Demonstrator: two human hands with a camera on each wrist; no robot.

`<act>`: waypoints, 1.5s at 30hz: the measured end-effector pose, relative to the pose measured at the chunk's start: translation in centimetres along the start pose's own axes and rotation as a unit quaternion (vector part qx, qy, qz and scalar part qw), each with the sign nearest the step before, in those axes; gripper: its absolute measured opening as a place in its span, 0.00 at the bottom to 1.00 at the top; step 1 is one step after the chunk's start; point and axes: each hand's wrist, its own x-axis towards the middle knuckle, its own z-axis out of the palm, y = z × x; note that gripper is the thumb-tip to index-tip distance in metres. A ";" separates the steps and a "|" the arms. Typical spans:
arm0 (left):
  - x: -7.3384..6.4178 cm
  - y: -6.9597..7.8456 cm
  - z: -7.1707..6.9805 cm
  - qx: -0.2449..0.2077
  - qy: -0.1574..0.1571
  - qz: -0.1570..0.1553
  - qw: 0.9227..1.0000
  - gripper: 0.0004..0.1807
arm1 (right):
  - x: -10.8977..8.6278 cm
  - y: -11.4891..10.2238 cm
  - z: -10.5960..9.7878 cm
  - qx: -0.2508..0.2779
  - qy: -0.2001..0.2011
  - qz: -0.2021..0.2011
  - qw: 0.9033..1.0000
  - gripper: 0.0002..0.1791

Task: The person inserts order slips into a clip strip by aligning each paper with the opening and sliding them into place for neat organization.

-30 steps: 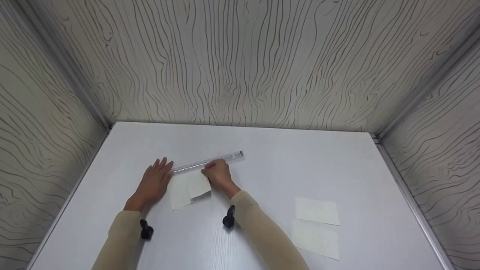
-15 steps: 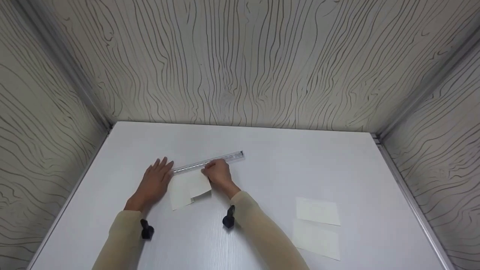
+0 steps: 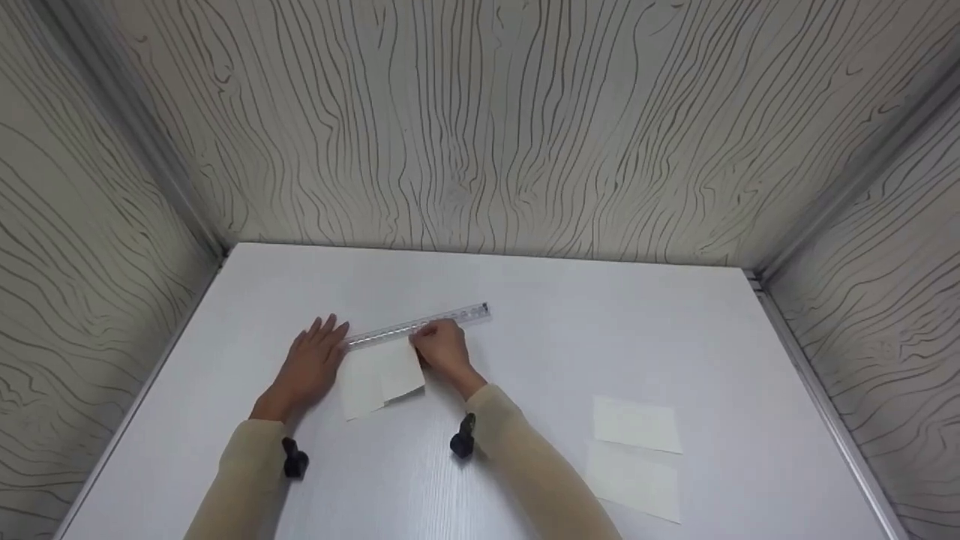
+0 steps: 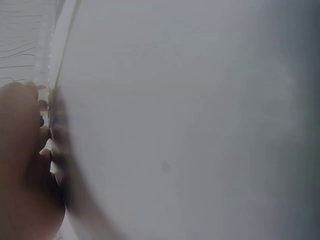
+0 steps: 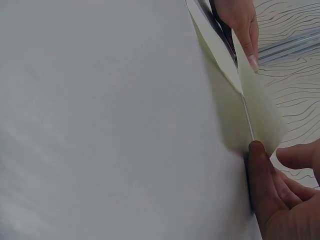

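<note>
My left hand [image 3: 309, 364] lies flat with straight fingers on the white table, over the left end of a clear plastic ruler [image 3: 386, 333]. Just below the ruler is a pale cream sheet of paper [image 3: 362, 386], its right part a raised flap [image 3: 403, 371]. My right hand [image 3: 444, 349] pinches the flap's upper right corner beside the ruler's edge. In the right wrist view the flap [image 5: 260, 112] stands up off the table, its corner between thumb and finger. The left wrist view shows only part of the left hand [image 4: 25, 160] at its edge.
Two pale paper pieces, an upper one [image 3: 636, 424] and a lower one [image 3: 634, 481], lie on the right of the table [image 3: 525, 337]. Wood-grain-patterned panels [image 3: 480, 127] with metal framing stand behind and at both sides.
My right hand has shifted slightly to the right, still pinching the paper, and the flap's left edge has moved a little rightward. The left hand and ruler stay practically in place.
</note>
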 end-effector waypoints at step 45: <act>-0.2 -0.1 0.0 0.001 0.010 0.014 1.000 0.30 | -1.3 1.5 -8.9 0.056 -0.018 0.031 0.998 0.10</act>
